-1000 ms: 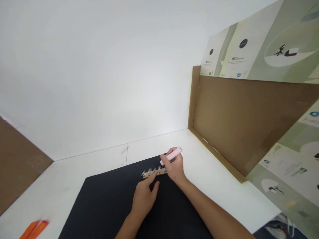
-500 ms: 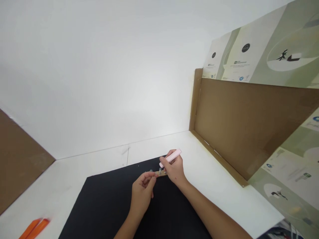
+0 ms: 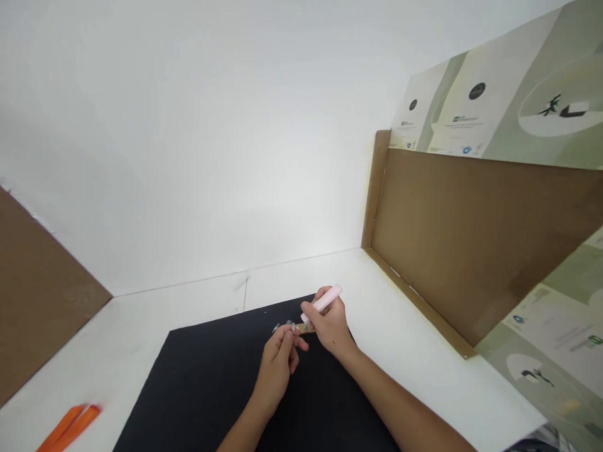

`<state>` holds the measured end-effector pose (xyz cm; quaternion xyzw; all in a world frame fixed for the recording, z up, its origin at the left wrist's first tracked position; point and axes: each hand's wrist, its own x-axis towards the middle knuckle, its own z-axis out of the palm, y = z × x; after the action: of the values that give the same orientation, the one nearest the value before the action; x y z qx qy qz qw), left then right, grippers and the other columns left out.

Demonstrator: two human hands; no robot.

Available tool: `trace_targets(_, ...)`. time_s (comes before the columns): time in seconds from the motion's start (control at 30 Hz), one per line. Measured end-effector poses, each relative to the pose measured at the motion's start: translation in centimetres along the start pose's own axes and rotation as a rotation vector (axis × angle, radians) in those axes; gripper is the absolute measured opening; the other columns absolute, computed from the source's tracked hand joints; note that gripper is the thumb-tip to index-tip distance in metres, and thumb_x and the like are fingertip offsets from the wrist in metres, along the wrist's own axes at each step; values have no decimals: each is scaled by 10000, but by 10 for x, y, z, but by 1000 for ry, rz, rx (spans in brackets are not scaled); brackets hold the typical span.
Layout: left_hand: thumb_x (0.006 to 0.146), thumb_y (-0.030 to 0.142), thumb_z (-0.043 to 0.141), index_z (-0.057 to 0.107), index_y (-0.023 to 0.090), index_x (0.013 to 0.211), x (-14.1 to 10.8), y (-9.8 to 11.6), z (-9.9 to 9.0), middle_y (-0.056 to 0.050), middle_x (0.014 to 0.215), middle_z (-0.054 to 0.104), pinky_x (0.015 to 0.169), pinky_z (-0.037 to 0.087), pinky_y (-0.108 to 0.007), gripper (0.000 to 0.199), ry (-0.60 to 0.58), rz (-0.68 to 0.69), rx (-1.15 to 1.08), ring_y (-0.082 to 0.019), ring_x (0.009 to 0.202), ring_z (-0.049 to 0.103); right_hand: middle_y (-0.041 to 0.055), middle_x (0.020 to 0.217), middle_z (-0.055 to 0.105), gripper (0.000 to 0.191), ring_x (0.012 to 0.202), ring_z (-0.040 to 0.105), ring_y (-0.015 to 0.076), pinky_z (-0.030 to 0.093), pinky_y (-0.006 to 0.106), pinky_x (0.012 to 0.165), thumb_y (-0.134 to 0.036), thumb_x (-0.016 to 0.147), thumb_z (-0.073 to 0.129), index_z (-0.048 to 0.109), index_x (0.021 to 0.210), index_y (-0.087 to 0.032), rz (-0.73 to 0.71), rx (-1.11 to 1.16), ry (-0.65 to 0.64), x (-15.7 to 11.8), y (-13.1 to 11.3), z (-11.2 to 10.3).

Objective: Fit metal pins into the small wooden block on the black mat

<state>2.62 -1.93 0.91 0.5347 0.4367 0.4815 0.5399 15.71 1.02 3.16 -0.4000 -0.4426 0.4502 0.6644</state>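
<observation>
The left hand (image 3: pixel 277 364) bunches its fingertips just beside the right hand (image 3: pixel 331 326), which curls closed; the left forearm (image 3: pixel 241 427) and right forearm (image 3: pixel 405 408) angle inward.

The marker (image 3: pixel 323 299) is pale pink, and the strip (image 3: pixel 306 329) is tan with silver screws, lying on a black mat (image 3: pixel 211 389). The table (image 3: pixel 141 333) is white, the sticks (image 3: pixel 70 428) orange, the panel (image 3: pixel 471 238) brown, and the poster (image 3: pixel 475 107) sage green and cream with black circles.
</observation>
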Motion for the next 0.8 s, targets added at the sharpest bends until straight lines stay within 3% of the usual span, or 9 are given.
trace_targets(0.23, 899, 546, 464, 573, 146, 803, -1, -6, 3, -1, 631, 587, 416, 260, -200, 426, -28, 49, 3, -51, 414, 358, -116, 565, 495, 319, 408, 455, 71, 393, 195, 415, -282, 760, 708, 420, 891, -235, 40, -18, -51, -5, -2, 4)
trace_targets(0.8, 909, 553, 448, 560, 160, 778, -1, -9, 3, 1, 619, 570, 452, 285, -220, 429, -27, 53, 15, -83, 459, 373, -108, 575, 496, 285, 437, 484, 84, 401, 202, 426, -263, 768, 686, 426, 884, -235, 33, -77, -109, -8, -5, 3)
